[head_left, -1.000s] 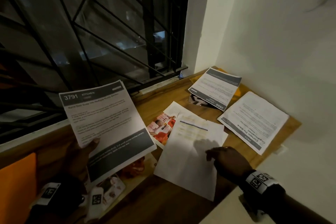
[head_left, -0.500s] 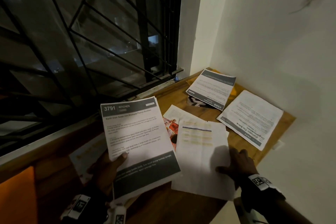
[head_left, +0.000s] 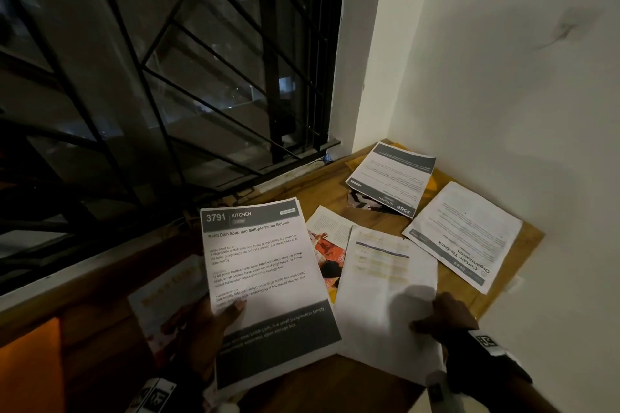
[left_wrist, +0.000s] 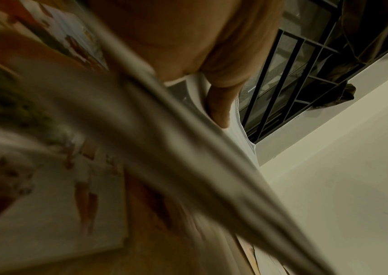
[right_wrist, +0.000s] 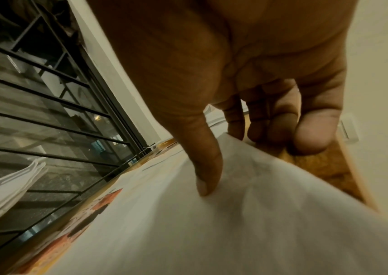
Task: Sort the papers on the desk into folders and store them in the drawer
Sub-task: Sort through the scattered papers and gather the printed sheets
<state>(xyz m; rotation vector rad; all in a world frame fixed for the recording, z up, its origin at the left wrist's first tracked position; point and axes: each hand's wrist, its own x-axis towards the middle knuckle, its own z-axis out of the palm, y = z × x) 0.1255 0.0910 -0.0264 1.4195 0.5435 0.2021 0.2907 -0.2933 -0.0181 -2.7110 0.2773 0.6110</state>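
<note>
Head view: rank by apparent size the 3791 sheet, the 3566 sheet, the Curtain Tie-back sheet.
1. 3791 sheet, largest, but held up nearer the camera, so unsure.
2. Curtain Tie-back sheet.
3. 3566 sheet, smallest, farthest away.

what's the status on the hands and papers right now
Left hand holds the 3791 kitchen sheet off the desk. Right hand pinches the white sheet's edge. Two printed sheets lie unsorted; no folder or drawer seen.

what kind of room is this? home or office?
Probably a home, at night: a wooden desk set in a wall corner under a barred window that is dark outside, with printed sheets and a colour magazine spread on it. No office fittings show.
</note>
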